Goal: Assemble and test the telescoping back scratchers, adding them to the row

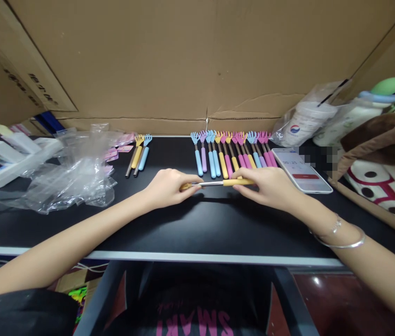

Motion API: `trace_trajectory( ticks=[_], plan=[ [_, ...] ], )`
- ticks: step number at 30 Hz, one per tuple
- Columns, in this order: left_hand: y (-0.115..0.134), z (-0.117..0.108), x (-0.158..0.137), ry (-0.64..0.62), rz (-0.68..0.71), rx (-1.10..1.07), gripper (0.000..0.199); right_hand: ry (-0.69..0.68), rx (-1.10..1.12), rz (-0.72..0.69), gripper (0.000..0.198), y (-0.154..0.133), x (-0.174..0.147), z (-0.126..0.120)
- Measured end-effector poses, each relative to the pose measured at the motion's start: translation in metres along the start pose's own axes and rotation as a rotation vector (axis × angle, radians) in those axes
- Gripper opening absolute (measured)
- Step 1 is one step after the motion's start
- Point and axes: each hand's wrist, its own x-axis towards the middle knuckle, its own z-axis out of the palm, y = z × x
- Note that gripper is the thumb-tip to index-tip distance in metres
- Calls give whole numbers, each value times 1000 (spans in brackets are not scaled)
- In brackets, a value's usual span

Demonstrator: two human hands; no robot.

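Between my hands, above the black tabletop, a yellow back scratcher [214,184] lies level. My left hand [169,187] pinches its claw end, which the fingers partly cover. At the other end, my right hand [263,184] is closed on the yellow grip. A bare metal rod shows between the two ends. Just behind my right hand stretches a row of back scratchers [214,161] in blue, purple, yellow and pink, claws pointing away from me. Two more, one yellow [136,156] and one blue [143,157], lie behind my left hand.
Crumpled clear plastic bags [78,172] lie at the left, beside a white power strip [18,161]. A phone [302,170] rests on the right, near a bagged cup [309,121], a bottle [361,116] and a fabric bag [386,163]. Cardboard [148,60] walls the back.
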Motion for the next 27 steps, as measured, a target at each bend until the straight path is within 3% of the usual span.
trace_trajectory(
  ticks=[5, 9, 14, 20, 27],
  plan=[
    [-6, -18, 6, -149, -39, -113, 35, -61, 109, 15, 32, 14, 3, -12],
    [-14, -26, 7, -185, -48, -117, 36, -108, 229, 52, 34, 18, 6, -16],
    [-20, -24, 3, -72, 11, 58, 35, -172, 395, 60, 37, 13, 6, -3],
    [-23, -15, 0, 119, 133, 197, 28, -155, 545, 95, 40, 11, 6, 15],
    [-22, -11, -1, 230, 245, 280, 27, -204, 613, 100, 40, 12, 7, 11]
  ],
)
